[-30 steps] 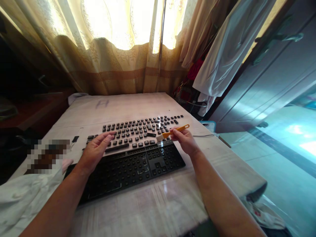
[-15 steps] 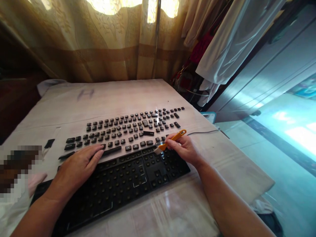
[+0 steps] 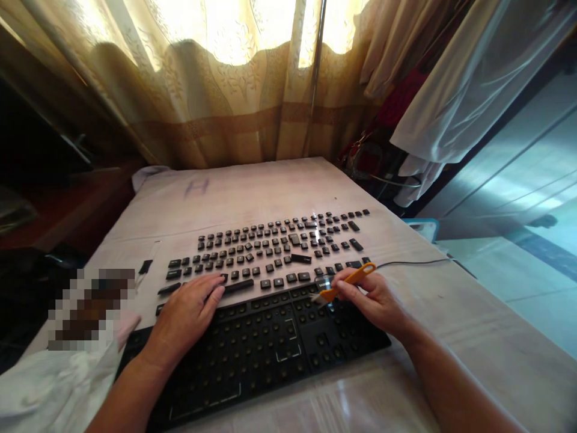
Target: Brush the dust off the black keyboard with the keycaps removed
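My right hand (image 3: 372,300) is closed around the handle of a yellow-orange brush (image 3: 360,273). Its pale, splayed bristles rest on or just above the upper right part of a black keyboard (image 3: 252,349) stripped of its keycaps. My left hand (image 3: 189,310) lies flat with fingers stretched over the keyboard's far edge, its fingertips beside a loose keycap. Just beyond them is a long black key (image 3: 238,285). Past the keyboard, loose black keycaps (image 3: 301,258) lie in rough rows. A small shiny piece with lettering (image 3: 323,282) shows beside the brush, partly hidden.
At the left, a person in white (image 3: 49,385), partly pixelated, has a hand (image 3: 128,328) close to the keyboard. A cable (image 3: 415,263) runs right across the pale tablecloth (image 3: 252,186). Curtains (image 3: 216,108) hang behind; white clothes (image 3: 446,102) hang at the right.
The whole view has shifted, so table, keyboard and hands appear farther right and lower. The brush stays over nearly the same part of the keyboard, its bristles now more splayed. My left hand keeps its place.
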Demonstrator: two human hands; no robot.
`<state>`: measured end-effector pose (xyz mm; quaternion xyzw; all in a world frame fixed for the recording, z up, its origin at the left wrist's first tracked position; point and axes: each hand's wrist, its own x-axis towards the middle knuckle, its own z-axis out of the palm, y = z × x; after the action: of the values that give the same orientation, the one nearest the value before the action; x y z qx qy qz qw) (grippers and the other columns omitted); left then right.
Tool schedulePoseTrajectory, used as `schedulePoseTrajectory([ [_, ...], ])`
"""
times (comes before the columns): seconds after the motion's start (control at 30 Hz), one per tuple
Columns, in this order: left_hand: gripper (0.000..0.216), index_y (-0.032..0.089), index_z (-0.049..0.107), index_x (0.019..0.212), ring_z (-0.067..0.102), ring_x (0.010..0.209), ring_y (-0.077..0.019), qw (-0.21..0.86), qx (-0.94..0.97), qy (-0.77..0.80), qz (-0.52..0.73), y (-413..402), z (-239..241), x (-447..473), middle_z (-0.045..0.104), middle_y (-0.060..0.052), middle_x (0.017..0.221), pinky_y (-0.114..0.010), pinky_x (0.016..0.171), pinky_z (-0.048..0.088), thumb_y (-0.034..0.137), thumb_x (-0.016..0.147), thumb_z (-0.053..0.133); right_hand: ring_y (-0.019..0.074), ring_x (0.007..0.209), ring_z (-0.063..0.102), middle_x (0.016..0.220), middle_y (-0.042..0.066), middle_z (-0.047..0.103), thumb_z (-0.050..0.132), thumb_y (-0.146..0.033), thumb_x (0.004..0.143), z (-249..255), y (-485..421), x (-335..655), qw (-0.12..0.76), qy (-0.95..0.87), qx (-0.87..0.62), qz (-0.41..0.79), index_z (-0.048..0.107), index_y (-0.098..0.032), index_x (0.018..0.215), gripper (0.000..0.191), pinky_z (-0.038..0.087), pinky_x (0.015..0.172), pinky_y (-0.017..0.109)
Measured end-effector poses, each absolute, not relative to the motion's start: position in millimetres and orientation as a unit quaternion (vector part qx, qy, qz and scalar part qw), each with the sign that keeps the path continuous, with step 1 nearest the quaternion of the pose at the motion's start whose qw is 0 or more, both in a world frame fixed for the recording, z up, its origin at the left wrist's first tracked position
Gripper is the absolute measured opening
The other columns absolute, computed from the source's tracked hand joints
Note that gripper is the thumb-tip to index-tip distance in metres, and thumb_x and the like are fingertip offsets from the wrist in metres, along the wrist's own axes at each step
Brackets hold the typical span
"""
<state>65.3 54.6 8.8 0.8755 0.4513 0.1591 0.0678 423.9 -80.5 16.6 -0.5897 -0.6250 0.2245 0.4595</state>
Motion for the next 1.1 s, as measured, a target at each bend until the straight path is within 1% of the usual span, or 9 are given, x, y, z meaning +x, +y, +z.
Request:
schedulePoseTrajectory([
  [0.23, 0.054, 0.021, 0.077, 0.112, 0.070, 0.116, -0.0268, 0.088, 0.860, 0.476, 0.161, 49.8, 14.7, 69.2, 0.076, -0.009, 0.123, -0.045, 0.109, 0.051, 0.052, 0.097, 0.036, 0.0192, 0.062, 0.071, 0.071, 0.005, 0.075, 0.059, -0.046, 0.096, 16.1, -81.8, 424.5, 0.453, -0.624, -0.596, 0.227, 0.075, -0.020, 0.086, 0.032, 0.058, 0.062, 0.029],
  [0.33, 0.054, 0.020, 0.078, 0.110, 0.072, 0.113, -0.0254, 0.106, 0.847, 0.493, 0.170, 50.5, 32.0, 65.6, 0.077, -0.008, 0.119, -0.041, 0.107, 0.053, 0.051, 0.096, 0.036, 0.0201, 0.062, 0.071, 0.072, 0.005, 0.075, 0.059, -0.048, 0.097, 12.7, -82.4, 426.3, 0.449, -0.623, -0.599, 0.227, 0.074, -0.020, 0.086, 0.034, 0.058, 0.061, 0.030],
  [0.5, 0.057, 0.021, 0.078, 0.109, 0.073, 0.108, -0.0273, 0.102, 0.794, 0.560, 0.212, 53.0, 70.3, 48.5, 0.079, -0.007, 0.114, -0.039, 0.100, 0.056, 0.057, 0.095, 0.037, 0.0196, 0.060, 0.071, 0.072, 0.005, 0.074, 0.059, -0.049, 0.097, 9.2, -83.1, 428.6, 0.447, -0.624, -0.600, 0.225, 0.074, -0.020, 0.088, 0.034, 0.058, 0.059, 0.029],
  [0.63, 0.054, 0.022, 0.078, 0.109, 0.075, 0.101, -0.0254, 0.118, 0.801, 0.535, 0.243, 39.1, 78.8, 52.1, 0.080, -0.005, 0.108, -0.038, 0.095, 0.059, 0.059, 0.097, 0.040, 0.0196, 0.057, 0.069, 0.065, 0.004, 0.072, 0.060, -0.052, 0.095, 11.7, -81.9, 427.0, 0.446, -0.622, -0.607, 0.215, 0.074, -0.020, 0.086, 0.036, 0.057, 0.056, 0.029],
  [0.73, 0.049, 0.022, 0.076, 0.113, 0.072, 0.111, -0.0238, 0.097, 0.865, 0.428, 0.244, 9.5, 64.9, 74.0, 0.077, -0.006, 0.118, -0.041, 0.102, 0.056, 0.053, 0.102, 0.039, 0.0202, 0.057, 0.069, 0.066, 0.005, 0.073, 0.061, -0.056, 0.094, 11.0, -80.5, 426.2, 0.448, -0.611, -0.612, 0.225, 0.074, -0.019, 0.085, 0.040, 0.057, 0.056, 0.030],
  [0.8, 0.045, 0.023, 0.071, 0.125, 0.066, 0.124, -0.0253, 0.079, 0.911, 0.350, 0.203, -13.7, 50.9, 90.1, 0.073, -0.007, 0.130, -0.048, 0.110, 0.050, 0.049, 0.104, 0.041, 0.0206, 0.058, 0.070, 0.067, 0.005, 0.073, 0.061, -0.058, 0.093, 9.1, -79.9, 426.5, 0.451, -0.606, -0.612, 0.236, 0.074, -0.019, 0.085, 0.042, 0.058, 0.056, 0.030],
  [0.87, 0.046, 0.024, 0.065, 0.133, 0.060, 0.132, -0.0276, 0.066, 0.938, 0.299, 0.160, -31.6, 38.0, 100.9, 0.066, -0.008, 0.140, -0.053, 0.114, 0.046, 0.052, 0.102, 0.047, 0.0209, 0.059, 0.071, 0.069, 0.006, 0.074, 0.061, -0.060, 0.093, 7.2, -79.8, 427.2, 0.452, -0.601, -0.612, 0.243, 0.074, -0.019, 0.086, 0.044, 0.058, 0.057, 0.030],
  [1.0, 0.076, 0.022, 0.051, 0.148, 0.047, 0.144, -0.0330, 0.060, 0.954, 0.275, 0.108, -42.1, 22.1, 102.3, 0.052, -0.013, 0.155, -0.058, 0.119, 0.039, 0.071, 0.090, 0.056, 0.0207, 0.061, 0.071, 0.071, 0.006, 0.075, 0.062, -0.061, 0.092, 5.9, -80.5, 427.8, 0.455, -0.593, -0.615, 0.252, 0.074, -0.018, 0.085, 0.045, 0.058, 0.059, 0.030],
  [1.1, 0.083, 0.022, 0.048, 0.151, 0.044, 0.145, -0.0341, 0.057, 0.958, 0.265, 0.098, -39.6, 14.6, 97.2, 0.048, -0.014, 0.158, -0.058, 0.119, 0.037, 0.074, 0.087, 0.058, 0.0199, 0.060, 0.070, 0.068, 0.006, 0.074, 0.064, -0.061, 0.090, 7.2, -81.1, 427.0, 0.459, -0.581, -0.619, 0.260, 0.075, -0.018, 0.084, 0.045, 0.057, 0.059, 0.029],
])
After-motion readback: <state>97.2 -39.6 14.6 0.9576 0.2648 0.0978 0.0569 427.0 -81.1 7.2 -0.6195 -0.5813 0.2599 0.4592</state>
